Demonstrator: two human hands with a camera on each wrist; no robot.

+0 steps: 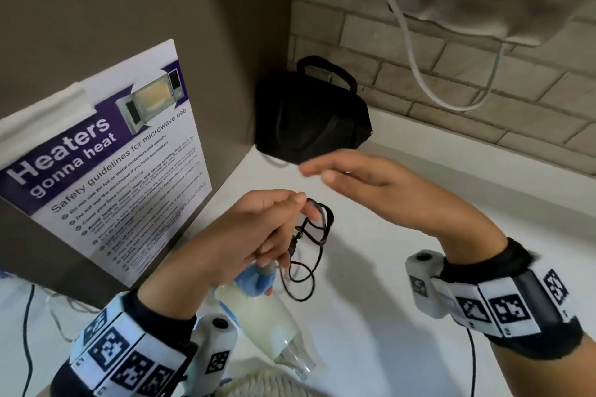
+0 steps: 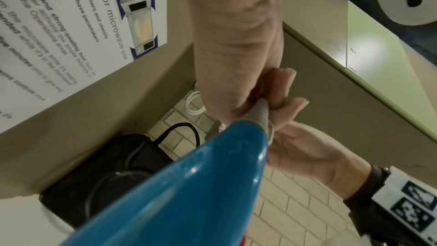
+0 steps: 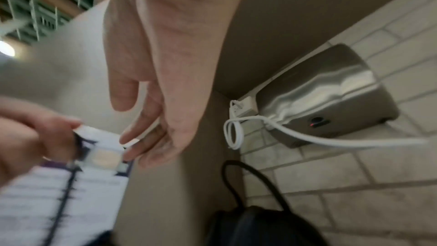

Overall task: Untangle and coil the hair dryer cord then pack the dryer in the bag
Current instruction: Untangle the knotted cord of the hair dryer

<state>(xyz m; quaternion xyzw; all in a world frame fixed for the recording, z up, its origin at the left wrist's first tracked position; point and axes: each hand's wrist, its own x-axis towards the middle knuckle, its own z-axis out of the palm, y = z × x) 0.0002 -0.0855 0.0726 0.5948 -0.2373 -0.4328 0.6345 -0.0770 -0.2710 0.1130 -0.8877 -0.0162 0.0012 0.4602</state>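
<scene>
Black cord (image 1: 309, 248) hangs in loose loops from the left hand (image 1: 258, 235), which pinches it at the dryer (image 1: 261, 309) handle, while the right hand (image 1: 361, 171), fingers spread, hovers before the far bag (image 1: 309, 116); even, untwisted loops would pack best.

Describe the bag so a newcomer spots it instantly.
Find the white counter where the brick wall meets the brown side panel. The bag sits right in that back corner, beyond both hands. It is the only soft black case there, with a looped carry handle on top, unlike the thin black cord nearer the person.
</scene>
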